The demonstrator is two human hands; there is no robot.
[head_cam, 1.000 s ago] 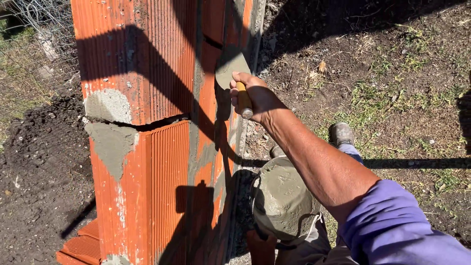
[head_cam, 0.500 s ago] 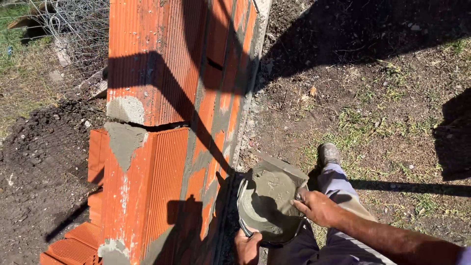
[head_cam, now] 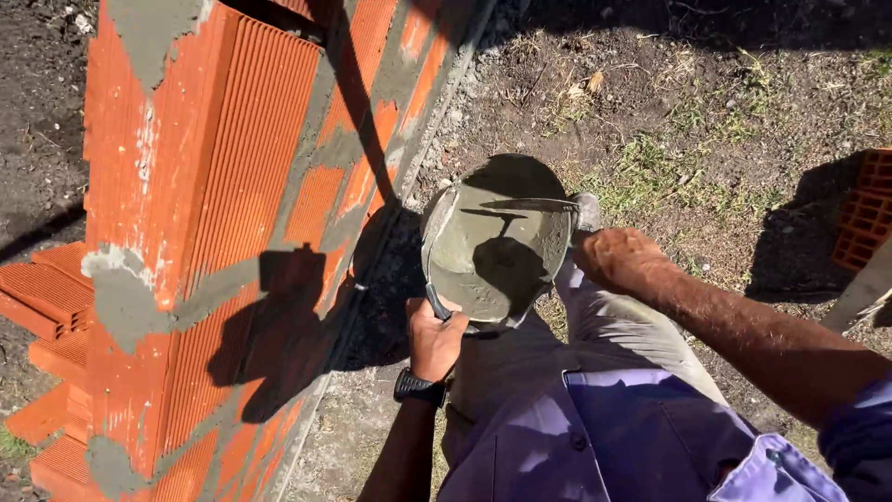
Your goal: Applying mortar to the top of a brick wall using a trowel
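— What stands on the left?

— A wall of ribbed orange bricks (head_cam: 251,186) with grey mortar in the joints and smears down its corner. Loose bricks (head_cam: 42,293) lie on the soil at the far left.

— And the hands?

— The left hand (head_cam: 435,339), a dark watch (head_cam: 420,388) at its wrist, is closed around the handle of a round bucket (head_cam: 444,244), held just right of the wall. Inside it lies wet grey mortar (head_cam: 483,260). The right hand (head_cam: 615,258) is clenched at the bucket's right rim, gripping a trowel (head_cam: 530,204) whose blade lies across the top of the mortar.

— Farther right?

— Bare ground with sparse grass (head_cam: 706,121), and another orange brick (head_cam: 869,209) at the right edge. Nearest, grey trousers and a purple shirt (head_cam: 604,437).
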